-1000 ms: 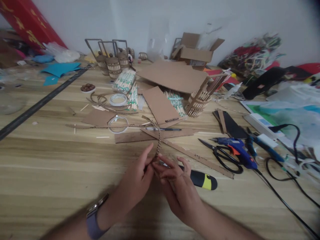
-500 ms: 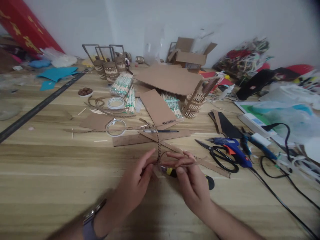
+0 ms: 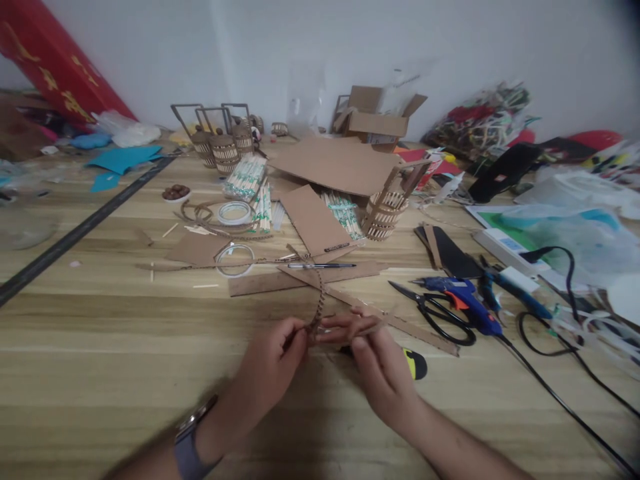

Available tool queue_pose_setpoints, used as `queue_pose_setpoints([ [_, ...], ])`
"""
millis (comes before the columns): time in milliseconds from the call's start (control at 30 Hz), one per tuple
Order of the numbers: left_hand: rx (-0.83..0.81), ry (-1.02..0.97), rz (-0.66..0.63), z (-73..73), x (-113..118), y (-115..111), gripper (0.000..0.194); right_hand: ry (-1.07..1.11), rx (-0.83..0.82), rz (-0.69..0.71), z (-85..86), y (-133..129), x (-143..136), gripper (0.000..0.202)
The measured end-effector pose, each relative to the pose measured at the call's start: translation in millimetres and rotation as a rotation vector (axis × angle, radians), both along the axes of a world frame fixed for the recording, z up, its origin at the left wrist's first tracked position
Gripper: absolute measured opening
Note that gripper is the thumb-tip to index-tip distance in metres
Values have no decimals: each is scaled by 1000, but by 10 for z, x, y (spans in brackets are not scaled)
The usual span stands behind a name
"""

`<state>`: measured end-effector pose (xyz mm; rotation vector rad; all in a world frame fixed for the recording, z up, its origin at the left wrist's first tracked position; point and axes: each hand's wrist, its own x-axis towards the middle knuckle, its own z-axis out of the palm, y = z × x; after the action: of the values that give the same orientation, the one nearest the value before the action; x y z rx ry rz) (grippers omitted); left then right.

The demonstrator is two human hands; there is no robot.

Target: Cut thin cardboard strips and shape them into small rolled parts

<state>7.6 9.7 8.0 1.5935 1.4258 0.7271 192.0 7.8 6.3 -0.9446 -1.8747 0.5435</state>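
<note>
Glossy metal scissors (image 3: 440,315) — beside them, a smooth blue plastic glue gun (image 3: 467,300); left, matt corrugated cardboard strip (image 3: 395,320).

Can't really make out the fingertips of the left hand (image 3: 280,353), they're curled in and lost in shadow around the lower end of the thin notched strip (image 3: 321,300). The right hand (image 3: 383,363) covers the middle of the black and yellow tool (image 3: 416,365), so only bits show. Looks like a thin brown piece in those fingers, maybe cardboard, but it's too blurry to swear to. Both forearms run off the bottom edge, the red box (image 3: 55,67) gets cut off up top, and its gold lettering is a smear.
</note>
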Motion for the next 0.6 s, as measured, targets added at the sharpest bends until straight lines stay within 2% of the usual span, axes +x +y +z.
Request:
queue_pose_setpoints([
  [133,-49,-18,-4,-82,4,21,29,367,-57,-118,5,70,113,18],
  [200,104,15,32,-138,3,5,30,483,-65,-214,0,115,162,15],
  [267,373,57,120,-152,-6,-35,42,496,-98,-228,6,139,193,13],
  [333,582,63,82,-107,-13,-92,46,431,-171,-115,26,126,209,16],
  [433,734,2,-165,33,-3,-193,41,322,-284,160,43,56,223,20],
  [500,669,-69,-347,135,16,-260,23,324,-356,276,23,21,233,21],
  [567,446,-86,-435,227,30,-317,35,402,-441,295,-18,29,239,23],
  [600,342,-79,-478,268,33,-337,40,454,-485,261,-41,51,239,22],
])
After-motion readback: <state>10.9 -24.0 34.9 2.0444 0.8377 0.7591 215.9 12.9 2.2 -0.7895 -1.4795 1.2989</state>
